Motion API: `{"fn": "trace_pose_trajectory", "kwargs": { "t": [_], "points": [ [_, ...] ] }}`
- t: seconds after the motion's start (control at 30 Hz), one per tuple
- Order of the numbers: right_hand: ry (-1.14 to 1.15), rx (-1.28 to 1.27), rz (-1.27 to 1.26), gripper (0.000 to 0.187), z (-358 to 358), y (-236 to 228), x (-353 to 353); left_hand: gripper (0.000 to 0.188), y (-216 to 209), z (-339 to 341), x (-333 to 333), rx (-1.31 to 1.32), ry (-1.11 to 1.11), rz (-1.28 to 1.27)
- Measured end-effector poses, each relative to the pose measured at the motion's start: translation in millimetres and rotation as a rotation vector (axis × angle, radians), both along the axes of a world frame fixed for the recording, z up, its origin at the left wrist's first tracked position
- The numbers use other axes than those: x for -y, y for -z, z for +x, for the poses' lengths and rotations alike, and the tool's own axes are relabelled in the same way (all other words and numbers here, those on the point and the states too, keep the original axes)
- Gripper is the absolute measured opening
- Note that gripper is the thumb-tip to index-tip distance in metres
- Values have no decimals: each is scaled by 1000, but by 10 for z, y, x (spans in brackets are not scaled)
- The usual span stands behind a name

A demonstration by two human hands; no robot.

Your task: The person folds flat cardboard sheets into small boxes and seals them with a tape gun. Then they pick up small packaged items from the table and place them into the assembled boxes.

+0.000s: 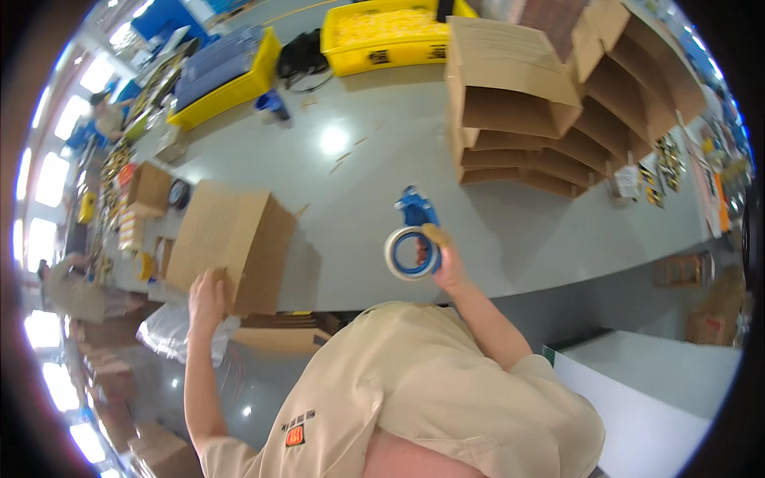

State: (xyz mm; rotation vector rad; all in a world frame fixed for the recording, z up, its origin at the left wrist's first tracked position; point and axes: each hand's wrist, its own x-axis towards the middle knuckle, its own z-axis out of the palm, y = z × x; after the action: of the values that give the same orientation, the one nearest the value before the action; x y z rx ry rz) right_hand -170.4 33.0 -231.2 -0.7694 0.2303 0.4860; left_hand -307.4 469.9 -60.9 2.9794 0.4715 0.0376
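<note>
My right hand [448, 259] is closed round a blue tape dispenser [417, 209] with a wide roll of pale tape on it, held over the grey table in front of me. One fingertip on that hand looks covered in tan. On the left stands a closed brown cardboard box [219, 231] near the table's front edge. My left hand [207, 301] rests on the near edge of this box, fingers laid against the cardboard. What the underside of the box looks like is hidden.
Several open, empty cardboard boxes [518, 103] are stacked at the far right. Yellow bins [386, 56] stand at the back, with a blue cup-like thing [272, 105] nearby. A small box [148, 190] and a dark tape roll [179, 193] sit left. Flat cardboard [279, 338] lies below the table edge.
</note>
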Motion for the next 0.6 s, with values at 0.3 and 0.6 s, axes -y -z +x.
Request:
{"fn": "trace_pose_trajectory", "kwargs": {
  "t": [0.3, 0.6],
  "points": [
    [458, 576, -361, 46, 333, -708, 292, 17, -964, -129, 1182, 2, 540, 314],
    [341, 397, -594, 54, 512, -939, 53, 41, -366, 200, 2014, 32, -92, -768]
  ]
}}
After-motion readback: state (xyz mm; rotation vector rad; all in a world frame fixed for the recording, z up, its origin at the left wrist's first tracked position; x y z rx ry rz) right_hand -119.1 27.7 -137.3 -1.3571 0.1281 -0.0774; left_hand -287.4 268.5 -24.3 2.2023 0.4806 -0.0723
